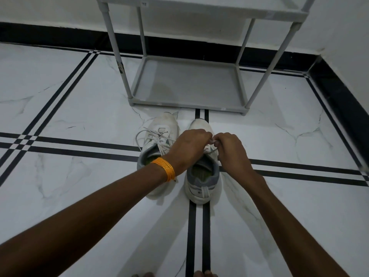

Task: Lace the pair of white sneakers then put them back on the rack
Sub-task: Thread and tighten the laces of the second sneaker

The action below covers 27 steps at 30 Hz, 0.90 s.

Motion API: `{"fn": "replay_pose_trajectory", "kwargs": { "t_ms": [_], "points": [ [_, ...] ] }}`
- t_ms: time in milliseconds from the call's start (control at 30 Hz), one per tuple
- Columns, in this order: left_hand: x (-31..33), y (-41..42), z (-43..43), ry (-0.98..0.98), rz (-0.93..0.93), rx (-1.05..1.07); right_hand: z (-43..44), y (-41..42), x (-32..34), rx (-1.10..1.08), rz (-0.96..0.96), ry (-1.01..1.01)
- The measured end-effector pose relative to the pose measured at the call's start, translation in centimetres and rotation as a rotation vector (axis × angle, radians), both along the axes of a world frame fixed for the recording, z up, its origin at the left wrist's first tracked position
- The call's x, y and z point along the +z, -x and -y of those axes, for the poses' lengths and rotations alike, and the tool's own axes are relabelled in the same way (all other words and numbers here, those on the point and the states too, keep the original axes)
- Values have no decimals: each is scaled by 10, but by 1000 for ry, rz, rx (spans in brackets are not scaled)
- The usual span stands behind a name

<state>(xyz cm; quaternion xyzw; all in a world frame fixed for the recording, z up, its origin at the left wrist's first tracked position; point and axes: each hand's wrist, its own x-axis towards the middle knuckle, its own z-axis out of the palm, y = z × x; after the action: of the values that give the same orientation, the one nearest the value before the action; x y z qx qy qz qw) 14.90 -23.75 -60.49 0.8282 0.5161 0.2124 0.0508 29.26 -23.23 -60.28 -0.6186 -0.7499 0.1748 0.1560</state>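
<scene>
Two white sneakers with grey collars stand side by side on the floor, toes toward the rack. The left sneaker (161,128) has loose white laces looped over its tongue. Over the right sneaker (202,176), my left hand (189,148) and my right hand (229,150) meet above the tongue. Both pinch the right sneaker's lace (213,141) between fingertips. My hands hide most of that shoe's lacing. An orange thread band circles my left wrist.
A grey shoe rack (185,104) stands just beyond the sneakers against the white wall, with its bottom shelf bare. The floor is white marble tile with black stripes. A black skirting runs along the walls. My toes show at the bottom edge.
</scene>
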Motion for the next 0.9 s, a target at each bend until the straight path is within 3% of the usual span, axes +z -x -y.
{"fn": "replay_pose_trajectory", "kwargs": {
  "t_ms": [167,267,367,500,733,900],
  "points": [
    [-7,5,-6,111,75,-13,3,-6,5,-1,-216,31],
    [-3,8,-10,359,317,14,3,-9,3,19,-324,24],
    [3,9,-13,584,541,99,4,-13,2,48,-191,-166],
    [6,9,-15,617,552,118,6,-11,12,187,45,-391],
    [6,13,-15,517,427,60,4,-2,23,128,-69,-113],
    [8,14,-12,488,454,70,4,1,24,109,13,33]
  ]
}}
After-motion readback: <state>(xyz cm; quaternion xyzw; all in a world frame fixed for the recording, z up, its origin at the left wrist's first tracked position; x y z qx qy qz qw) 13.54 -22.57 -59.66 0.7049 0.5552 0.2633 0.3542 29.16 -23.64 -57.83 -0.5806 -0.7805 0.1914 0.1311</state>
